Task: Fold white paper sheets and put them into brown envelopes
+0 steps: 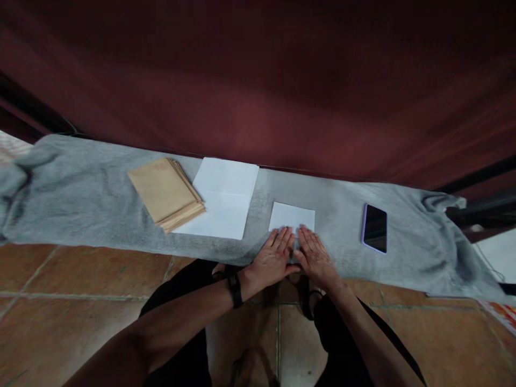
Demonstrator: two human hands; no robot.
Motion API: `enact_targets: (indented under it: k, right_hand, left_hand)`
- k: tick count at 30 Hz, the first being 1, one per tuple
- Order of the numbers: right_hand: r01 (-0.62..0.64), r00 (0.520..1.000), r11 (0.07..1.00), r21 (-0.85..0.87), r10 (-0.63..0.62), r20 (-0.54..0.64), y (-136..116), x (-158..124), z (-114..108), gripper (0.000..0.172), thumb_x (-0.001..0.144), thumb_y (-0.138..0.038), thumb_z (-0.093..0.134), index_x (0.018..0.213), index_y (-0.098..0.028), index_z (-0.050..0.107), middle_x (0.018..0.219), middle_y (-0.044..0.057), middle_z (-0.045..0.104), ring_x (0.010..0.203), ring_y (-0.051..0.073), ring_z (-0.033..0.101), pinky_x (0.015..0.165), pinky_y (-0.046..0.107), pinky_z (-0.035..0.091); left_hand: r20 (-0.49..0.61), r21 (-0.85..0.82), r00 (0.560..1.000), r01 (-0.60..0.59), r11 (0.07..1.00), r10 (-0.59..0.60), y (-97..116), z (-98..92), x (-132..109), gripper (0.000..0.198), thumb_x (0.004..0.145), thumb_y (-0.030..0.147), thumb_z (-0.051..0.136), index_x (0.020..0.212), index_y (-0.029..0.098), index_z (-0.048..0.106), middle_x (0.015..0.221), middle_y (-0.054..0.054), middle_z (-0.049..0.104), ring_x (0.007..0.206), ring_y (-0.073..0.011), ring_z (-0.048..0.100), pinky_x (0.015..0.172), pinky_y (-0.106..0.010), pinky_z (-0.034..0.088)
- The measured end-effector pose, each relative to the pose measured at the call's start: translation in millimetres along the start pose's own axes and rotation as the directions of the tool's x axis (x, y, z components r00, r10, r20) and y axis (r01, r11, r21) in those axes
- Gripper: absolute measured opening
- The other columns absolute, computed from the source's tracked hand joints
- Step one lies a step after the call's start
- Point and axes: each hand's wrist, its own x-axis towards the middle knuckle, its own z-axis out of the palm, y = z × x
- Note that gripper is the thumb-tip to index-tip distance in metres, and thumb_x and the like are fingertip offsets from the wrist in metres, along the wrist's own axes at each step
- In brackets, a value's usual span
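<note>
A small folded sheet of white paper (292, 215) lies flat on the grey cloth. My left hand (275, 253) rests with its fingers stretched out on the near edge of that paper. Beside it, my right hand (314, 255) lies flat too, its fingertips on the paper's near right part. Both thumbs point inward and come close together. The near edge of the paper is hidden under the fingers. To the left is a stack of larger white sheets (226, 201) with a crease across the top one.
A pile of brown paper envelopes (163, 191) overlaps the white stack's left side. On the right lies a phone (374, 228) in a purple case. The grey cloth (92, 199) covers a narrow bench against a dark red surface (258, 97). Tiled floor (100, 317) shows below.
</note>
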Motion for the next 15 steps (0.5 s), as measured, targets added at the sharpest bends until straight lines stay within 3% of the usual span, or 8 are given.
enact_targets:
  k: [9, 15]
  right_hand:
    - [-0.04, 0.999, 0.998, 0.057, 0.04, 0.001, 1, 2, -7, 0.062, 0.108, -0.044, 0.029, 0.162, -0.016, 0.02, 0.165, 0.015, 0.029, 0.154, 0.024, 0.026, 0.125, 0.052, 0.026]
    - [-0.116, 0.993, 0.987, 0.114, 0.115, 0.01, -8, 21, -15, 0.059, 0.108, -0.045, 0.024, 0.16, -0.018, 0.027, 0.163, 0.012, 0.034, 0.153, 0.022, 0.027, 0.126, 0.051, 0.023]
  left_hand:
    - [-0.009, -0.008, 0.999, 0.032, 0.999, -0.032, 4, -0.8, 2, 0.089, 0.096, 0.069, 0.039, 0.149, -0.003, 0.04, 0.158, -0.027, 0.036, 0.152, -0.0358, 0.028, 0.125, -0.053, 0.021]
    - [-0.071, -0.106, 0.989, 0.125, 0.987, -0.132, -5, -1.4, 19, 0.062, 0.103, 0.04, 0.033, 0.151, 0.001, 0.037, 0.16, -0.022, 0.037, 0.152, -0.0295, 0.029, 0.126, -0.048, 0.021]
